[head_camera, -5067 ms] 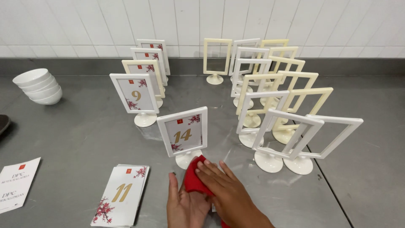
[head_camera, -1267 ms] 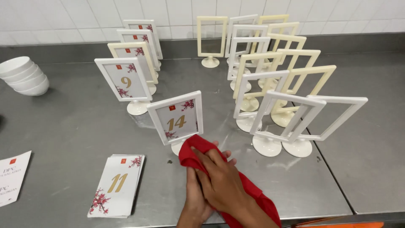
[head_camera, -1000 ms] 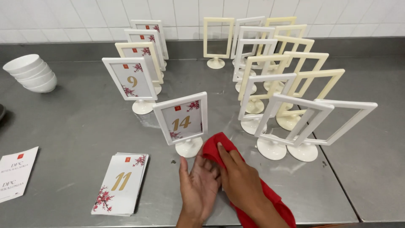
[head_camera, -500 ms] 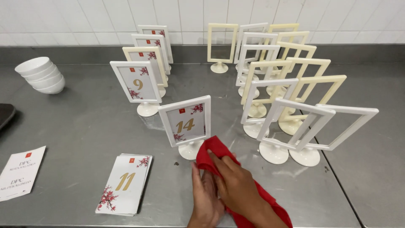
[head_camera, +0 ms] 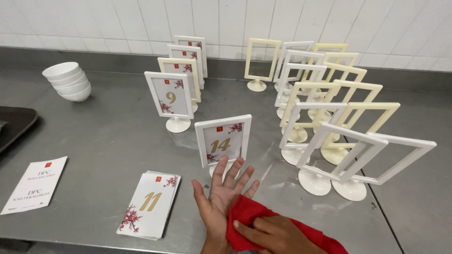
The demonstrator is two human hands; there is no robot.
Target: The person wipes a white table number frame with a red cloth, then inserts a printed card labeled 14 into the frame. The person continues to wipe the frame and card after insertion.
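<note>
Wiping our spread left hand [head_camera: 221, 200], our right hand [head_camera: 278, 234] presses the red cloth [head_camera: 249, 218] (soft, light, best bunched).

A red cloth [head_camera: 254, 221], white and cream frames [head_camera: 329, 117], gold numerals with red blossom sprigs on white cards [head_camera: 150, 203].

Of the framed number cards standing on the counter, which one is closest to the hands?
The white-framed card stand standing alone in front, directly beyond the left hand; its fingertips almost reach the stand's base. The other filled frames stand in a row farther back.
</note>
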